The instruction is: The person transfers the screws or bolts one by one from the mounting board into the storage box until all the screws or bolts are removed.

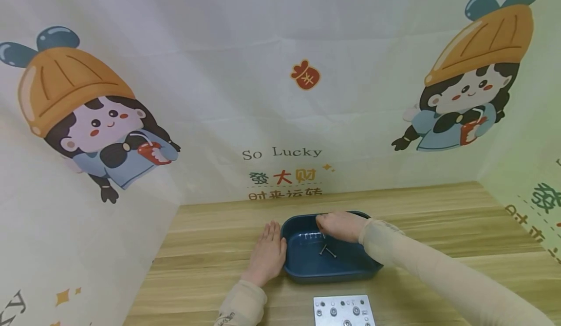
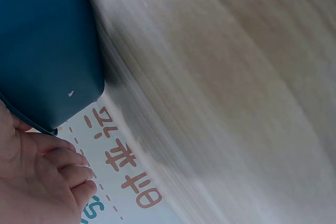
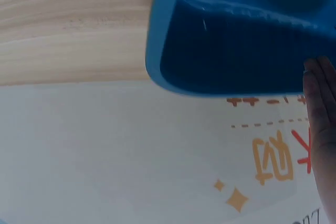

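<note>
A dark blue tray (image 1: 307, 267) sits on the wooden table, with two small metal screws (image 1: 328, 252) on its floor. My left hand (image 1: 267, 255) lies along the tray's left side in the head view, fingers straight and pointing away from me. In the left wrist view this hand (image 2: 44, 174) is at the tray's rim, palm visible. My right hand (image 1: 344, 225) reaches over the back part of the tray, its fingers pointing down inside. A thin bright streak shows below those fingertips; whether they pinch a screw is hidden. The right wrist view catches only the fingers at its right edge.
A silver metal plate (image 1: 343, 311) with several round fittings lies in front of the tray, cut off by the frame's bottom edge. A printed white cloth (image 1: 219, 97) stands behind the wooden table (image 1: 210, 248) and along both its sides.
</note>
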A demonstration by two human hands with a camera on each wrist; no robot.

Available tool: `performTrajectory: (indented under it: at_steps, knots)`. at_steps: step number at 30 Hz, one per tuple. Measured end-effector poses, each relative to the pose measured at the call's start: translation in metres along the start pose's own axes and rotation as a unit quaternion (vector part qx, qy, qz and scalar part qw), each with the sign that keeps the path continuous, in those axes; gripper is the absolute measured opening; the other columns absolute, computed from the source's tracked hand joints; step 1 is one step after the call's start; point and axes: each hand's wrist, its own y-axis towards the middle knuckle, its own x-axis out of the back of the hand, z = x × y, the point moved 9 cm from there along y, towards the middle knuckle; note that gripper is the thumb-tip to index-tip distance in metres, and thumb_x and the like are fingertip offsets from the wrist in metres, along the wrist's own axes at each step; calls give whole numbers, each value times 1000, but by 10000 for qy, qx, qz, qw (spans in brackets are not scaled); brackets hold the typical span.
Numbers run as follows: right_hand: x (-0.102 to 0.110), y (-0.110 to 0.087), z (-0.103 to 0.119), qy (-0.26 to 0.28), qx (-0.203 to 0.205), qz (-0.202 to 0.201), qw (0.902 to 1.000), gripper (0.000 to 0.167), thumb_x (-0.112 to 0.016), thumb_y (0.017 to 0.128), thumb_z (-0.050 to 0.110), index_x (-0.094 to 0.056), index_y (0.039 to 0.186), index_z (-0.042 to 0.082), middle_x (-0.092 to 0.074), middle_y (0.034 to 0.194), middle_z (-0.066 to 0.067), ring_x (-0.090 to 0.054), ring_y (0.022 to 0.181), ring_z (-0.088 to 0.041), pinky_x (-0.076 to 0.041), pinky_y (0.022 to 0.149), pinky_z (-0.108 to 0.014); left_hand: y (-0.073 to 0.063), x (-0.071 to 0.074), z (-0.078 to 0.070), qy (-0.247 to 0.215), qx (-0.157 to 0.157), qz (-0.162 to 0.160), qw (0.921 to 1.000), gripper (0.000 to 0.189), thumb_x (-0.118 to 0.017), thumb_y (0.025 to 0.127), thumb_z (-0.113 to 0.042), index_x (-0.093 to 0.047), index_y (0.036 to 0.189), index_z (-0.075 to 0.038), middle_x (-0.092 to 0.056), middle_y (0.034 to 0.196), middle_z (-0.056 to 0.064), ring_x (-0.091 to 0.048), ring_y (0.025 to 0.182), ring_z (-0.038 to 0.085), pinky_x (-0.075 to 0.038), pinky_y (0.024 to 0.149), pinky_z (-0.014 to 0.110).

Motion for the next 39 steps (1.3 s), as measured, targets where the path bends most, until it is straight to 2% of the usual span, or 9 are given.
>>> performTrajectory:
  at_steps: [4, 10, 16, 21, 30, 35, 39]
  knots:
    - [-10, 0, 1, -150, 62, 150, 9998, 6, -58, 98, 9, -56, 93, 10, -64, 82, 1, -57, 68, -7, -51, 64, -22, 0, -1, 0, -15, 12, 27, 10000, 53, -37, 105, -20, -35, 145, 15, -33, 153, 32, -29, 145, 44, -28, 119, 53]
    - [-15, 2, 3, -410, 242, 42, 9989, 7, -61, 97, 12, -57, 92, 9, -64, 82, -1, -60, 68, -9, -52, 63, -23, 0, -1, 1, -57, -4, -27, 10000, 53, -38, 105, -19, -35, 145, 15, -33, 153, 32, -29, 145, 45, -29, 118, 54]
    - [-18, 2, 0, -256, 127, 94, 9995, 7, -59, 98, 12, -57, 91, 9, -61, 78, 1, -52, 63, -6, -49, 60, -22, 1, -2, 1, -70, 7, -23, 10000, 53, -37, 105, -19, -35, 145, 15, -32, 153, 32, -29, 145, 45, -28, 118, 53]
    - [-19, -1, 0, -305, 210, 19, 9993, 10, -59, 98, 11, -57, 89, 10, -58, 75, 2, -46, 59, -4, -47, 58, -20, 0, -1, 0, -80, 12, -16, 10000, 53, -38, 105, -19, -35, 145, 15, -33, 153, 32, -29, 145, 45, -28, 118, 54]
    - [-8, -9, 5, -320, 362, -348, 9982, 8, -61, 97, 11, -57, 90, 10, -63, 80, 1, -52, 64, -4, -50, 61, -21, 1, -2, 2, -106, 47, -12, 9999, 53, -37, 105, -20, -35, 146, 14, -32, 154, 31, -28, 146, 44, -28, 119, 54]
    - [-2, -15, 11, -155, 323, -379, 9986, 7, -60, 98, 14, -59, 92, 12, -63, 83, 3, -55, 69, -3, -52, 64, -21, 1, -3, 2, -88, 28, -26, 10000, 53, -37, 105, -20, -35, 145, 14, -32, 154, 31, -28, 146, 44, -28, 119, 53]
    - [1, -21, 22, -207, 511, -451, 9975, 5, -61, 98, 15, -60, 95, 12, -65, 87, 3, -59, 75, -4, -54, 68, -21, 1, -4, 2, -59, 23, -29, 10000, 53, -37, 105, -20, -35, 145, 15, -32, 154, 31, -28, 145, 44, -27, 119, 53]
